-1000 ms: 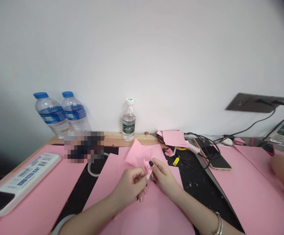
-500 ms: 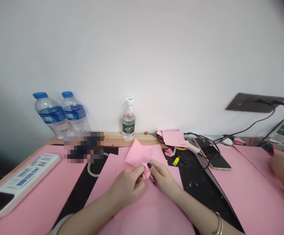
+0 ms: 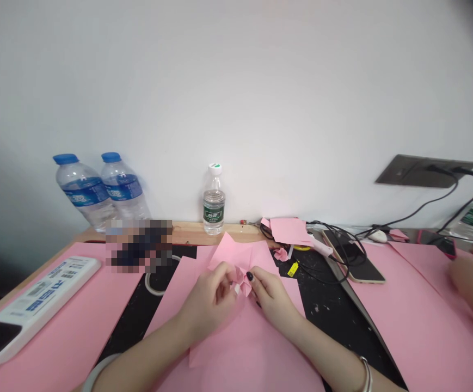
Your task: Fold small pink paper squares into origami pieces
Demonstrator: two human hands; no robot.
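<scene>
Between my hands is a small folded piece of pink paper (image 3: 242, 283), creased into several flaps with a pointed lower end. My right hand (image 3: 272, 296) pinches its right side, thumb on top and the other fingers beneath. At its left edge, my left hand (image 3: 212, 296) has thumb and curled index finger on a flap; the exact contact is partly hidden. Behind the folded piece, a flat pink square (image 3: 228, 249) lies on larger pink sheets (image 3: 240, 348), which spread under both forearms.
A small water bottle (image 3: 214, 209) stands by the wall, with two larger bottles (image 3: 124, 188) leaning at left. A white power bank-like device (image 3: 36, 305) lies left. Right are black cables (image 3: 344, 261), a phone (image 3: 354, 258), paper scraps (image 3: 289, 231) and another person's hand (image 3: 471, 280).
My left thumb and index finger have spread a little apart, and the left hand's fingers have shifted on the folded paper. My right hand keeps its pinch in nearly the same place.
</scene>
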